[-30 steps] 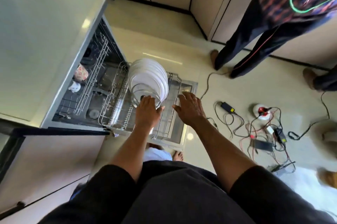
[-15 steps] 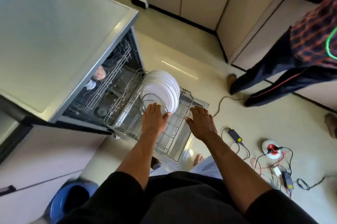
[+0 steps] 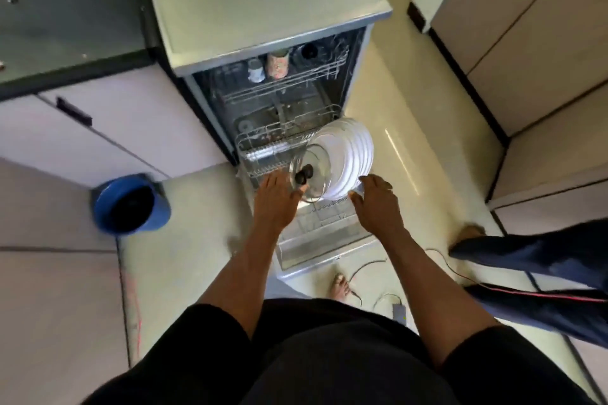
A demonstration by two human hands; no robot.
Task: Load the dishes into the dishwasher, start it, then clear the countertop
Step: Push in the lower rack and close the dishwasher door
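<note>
Fingers [image 3: 269,181] of the left hand [image 3: 276,203] lie straight, empty, touching the round glass lid with black knob [image 3: 312,171]. The right hand [image 3: 378,203], relaxed, holds nothing beside upright white plates [image 3: 348,151] in the dishwasher's pulled-out wire rack [image 3: 251,141].

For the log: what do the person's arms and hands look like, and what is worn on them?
The left hand and right hand are bare, without gloves, and so are the forearms. The black left sleeve and right sleeve end at about the elbows. No watch or bracelet shows at either wrist.
</note>
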